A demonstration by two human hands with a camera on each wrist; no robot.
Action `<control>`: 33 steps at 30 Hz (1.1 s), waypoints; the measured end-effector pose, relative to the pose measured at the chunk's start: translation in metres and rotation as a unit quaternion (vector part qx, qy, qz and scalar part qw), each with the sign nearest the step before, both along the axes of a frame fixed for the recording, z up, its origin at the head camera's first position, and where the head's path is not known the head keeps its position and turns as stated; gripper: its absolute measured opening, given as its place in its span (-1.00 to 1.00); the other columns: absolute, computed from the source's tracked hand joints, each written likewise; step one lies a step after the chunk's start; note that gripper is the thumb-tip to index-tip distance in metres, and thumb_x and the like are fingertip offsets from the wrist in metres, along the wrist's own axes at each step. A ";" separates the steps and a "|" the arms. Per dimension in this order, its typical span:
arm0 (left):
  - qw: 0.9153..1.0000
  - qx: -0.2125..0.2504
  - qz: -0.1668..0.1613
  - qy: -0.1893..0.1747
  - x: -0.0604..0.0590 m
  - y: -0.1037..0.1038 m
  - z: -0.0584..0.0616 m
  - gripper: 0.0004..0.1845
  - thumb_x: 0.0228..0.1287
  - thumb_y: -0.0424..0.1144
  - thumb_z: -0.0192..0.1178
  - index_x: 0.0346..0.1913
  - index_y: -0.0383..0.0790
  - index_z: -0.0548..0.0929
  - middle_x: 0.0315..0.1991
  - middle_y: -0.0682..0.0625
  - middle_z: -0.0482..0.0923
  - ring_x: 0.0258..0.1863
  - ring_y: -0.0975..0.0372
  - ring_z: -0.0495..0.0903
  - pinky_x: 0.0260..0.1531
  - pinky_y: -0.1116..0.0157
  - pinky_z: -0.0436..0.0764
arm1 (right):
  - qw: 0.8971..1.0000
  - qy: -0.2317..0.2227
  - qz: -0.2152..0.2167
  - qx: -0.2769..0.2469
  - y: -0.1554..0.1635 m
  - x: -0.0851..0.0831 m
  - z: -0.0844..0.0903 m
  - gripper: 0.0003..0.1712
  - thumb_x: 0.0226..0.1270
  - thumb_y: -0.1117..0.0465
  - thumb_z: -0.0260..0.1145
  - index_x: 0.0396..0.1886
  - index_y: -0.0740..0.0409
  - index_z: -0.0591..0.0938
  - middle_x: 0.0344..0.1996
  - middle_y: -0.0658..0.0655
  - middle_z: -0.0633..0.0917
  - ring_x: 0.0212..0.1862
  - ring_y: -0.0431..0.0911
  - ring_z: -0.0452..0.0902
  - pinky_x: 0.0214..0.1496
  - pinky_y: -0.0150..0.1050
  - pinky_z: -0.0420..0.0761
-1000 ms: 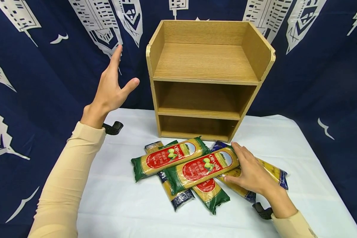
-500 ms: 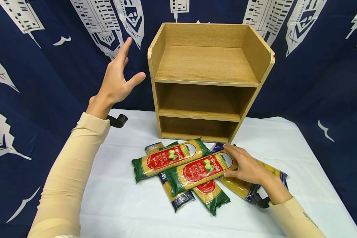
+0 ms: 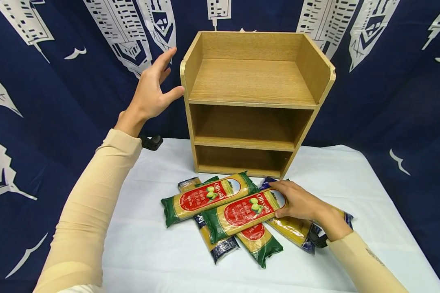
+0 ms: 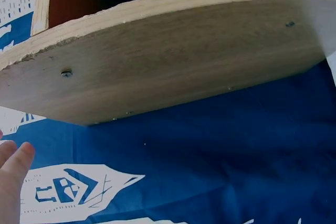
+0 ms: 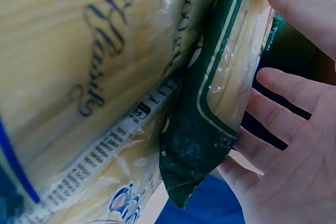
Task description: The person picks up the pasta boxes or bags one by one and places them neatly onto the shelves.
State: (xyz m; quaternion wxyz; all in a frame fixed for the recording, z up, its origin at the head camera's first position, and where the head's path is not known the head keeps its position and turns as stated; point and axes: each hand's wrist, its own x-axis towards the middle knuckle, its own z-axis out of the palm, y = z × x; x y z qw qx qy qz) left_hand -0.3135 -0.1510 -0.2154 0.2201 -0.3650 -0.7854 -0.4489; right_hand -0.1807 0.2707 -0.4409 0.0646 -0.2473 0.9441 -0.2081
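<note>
The right hand (image 3: 297, 201) grips an Olivoilà pack (image 3: 238, 213) by its right end, seemingly not yet lifted off other packs (image 3: 258, 240) near the wooden shelf (image 3: 253, 81). The left hand (image 3: 150, 92), fingers wide, holds nothing. Work looks barely begun.

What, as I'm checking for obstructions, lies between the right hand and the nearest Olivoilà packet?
Nothing visible: in the head view, the right hand grips the nearest Olivoilà packet directly, at its right end.
</note>
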 end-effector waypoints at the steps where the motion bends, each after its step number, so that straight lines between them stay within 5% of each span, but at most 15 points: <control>1: 1.000 0.007 -0.007 -0.011 0.000 0.001 0.001 -0.07 0.24 -0.16 0.36 0.54 -0.45 0.14 0.58 -0.22 0.10 0.57 0.18 0.07 0.48 0.23 0.14 | 1.000 0.002 0.001 0.004 0.000 -0.001 0.000 0.07 0.01 -0.06 0.66 0.45 0.28 0.41 0.39 0.44 0.40 0.44 0.41 0.19 0.39 0.37 0.20; 5: 0.997 0.050 -0.035 -0.048 -0.002 0.005 0.003 -0.14 0.16 -0.47 0.33 0.52 -0.48 0.19 0.55 -0.24 0.16 0.55 0.19 0.13 0.46 0.22 0.18 | 1.000 0.012 0.007 0.024 -0.001 -0.004 0.001 0.06 -0.01 -0.13 0.65 0.43 0.25 0.45 0.33 0.38 0.47 0.39 0.38 0.27 0.35 0.38 0.23; 14: 0.983 0.132 -0.095 -0.090 -0.012 0.012 0.007 -0.25 0.12 -0.60 0.27 0.44 -0.53 0.32 0.51 -0.21 0.27 0.51 0.18 0.22 0.44 0.16 0.25 | 0.998 -0.002 0.026 0.050 -0.002 -0.014 0.006 -0.22 0.17 -0.01 0.54 0.31 0.28 0.55 0.15 0.20 0.57 0.26 0.22 0.41 0.33 0.31 0.25; 28: 0.981 0.138 -0.096 -0.096 -0.023 0.021 0.008 -0.43 0.09 -0.61 0.14 0.26 -0.63 0.48 0.41 -0.29 0.39 0.40 0.10 0.38 0.35 0.18 0.38 | 0.996 -0.056 0.022 0.068 -0.006 -0.024 0.016 -0.43 0.15 0.16 0.57 0.17 0.16 0.65 0.16 0.16 0.59 0.28 0.19 0.40 0.22 0.25 0.31; 33: 0.975 0.163 -0.108 -0.109 -0.028 0.022 0.008 -0.49 0.04 -0.64 0.13 0.16 -0.63 0.54 0.38 -0.31 0.43 0.38 0.10 0.41 0.32 0.15 0.42 | 0.994 -0.081 0.012 0.077 -0.007 -0.024 0.017 -0.43 0.09 0.14 0.60 0.12 0.10 0.64 0.07 0.08 0.61 0.16 0.07 0.43 0.21 0.15 0.31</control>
